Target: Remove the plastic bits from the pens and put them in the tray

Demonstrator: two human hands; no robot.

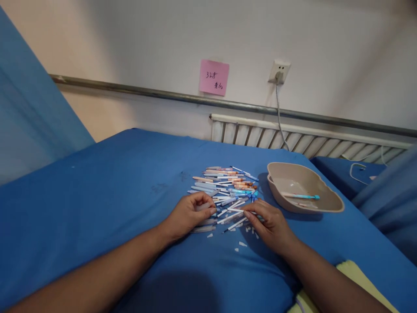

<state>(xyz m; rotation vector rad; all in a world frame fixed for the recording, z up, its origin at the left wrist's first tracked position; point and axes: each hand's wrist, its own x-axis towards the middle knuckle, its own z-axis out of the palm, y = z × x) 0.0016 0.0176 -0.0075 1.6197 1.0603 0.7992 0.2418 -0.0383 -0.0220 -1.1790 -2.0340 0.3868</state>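
Observation:
A heap of pen parts (224, 184), with white refills, pale barrels and orange and blue caps, lies on a blue cloth-covered table (114, 195). My left hand (189, 213) rests at the heap's near edge, its fingers closed around a pale pen barrel (203, 207). My right hand (270, 224) sits just to the right, its fingertips pinching a thin white refill (235, 210) that points toward the left hand. More barrels and small white bits lie under and between the hands.
A beige shallow tray (332, 202) stands right of the heap with a blue-capped pen (301, 196) in it. Behind are a wall with a pink note (214, 77), a socket with a cable (279, 71), and a radiator (293, 137). Yellow cloth (358, 274) lies near right.

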